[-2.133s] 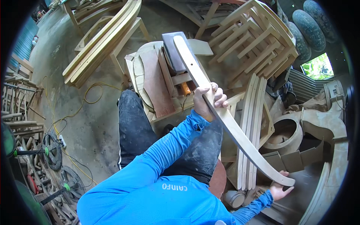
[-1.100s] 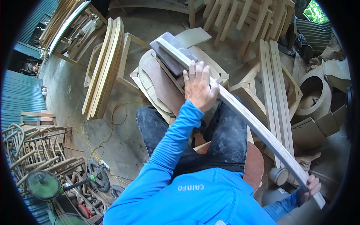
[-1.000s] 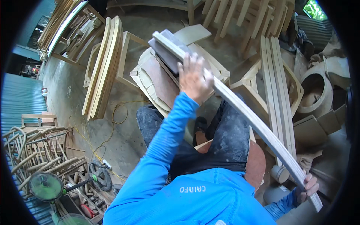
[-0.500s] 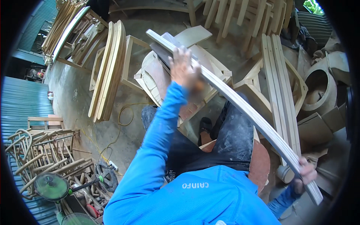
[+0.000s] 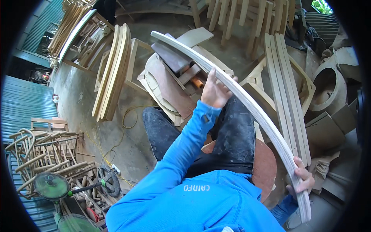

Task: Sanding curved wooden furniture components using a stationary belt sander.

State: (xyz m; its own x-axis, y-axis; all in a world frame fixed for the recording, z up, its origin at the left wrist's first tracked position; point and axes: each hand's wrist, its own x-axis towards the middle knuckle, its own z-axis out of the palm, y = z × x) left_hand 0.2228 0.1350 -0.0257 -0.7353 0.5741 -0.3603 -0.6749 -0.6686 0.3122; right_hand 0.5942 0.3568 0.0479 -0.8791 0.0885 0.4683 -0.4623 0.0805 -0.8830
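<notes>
The person is holding a long, curved wooden strip (image 5: 258, 109), which is slanting across the body from upper left to lower right. Half a second ago it was looking almost straight; now it is showing its bend like a bow, so I am judging that it is being turned about its length and another side is facing up. The right hand (image 5: 303, 178) is gripping it near the lower end, with the fingers wrapping around it. The left hand (image 5: 216, 94), which was lying over the strip, is now resting at its near edge, below the middle. One finger is pointing up along the edge; the others are partly hiding behind the wood, so I cannot tell if they are closing on it. For the work, this is meaning that the surer hold is on the right side.

The strip's upper end is passing over a dark grey block (image 5: 170, 57); whether they are touching, I cannot tell. An orange handle (image 5: 197, 82) is also showing, no longer hidden by the hand.
</notes>
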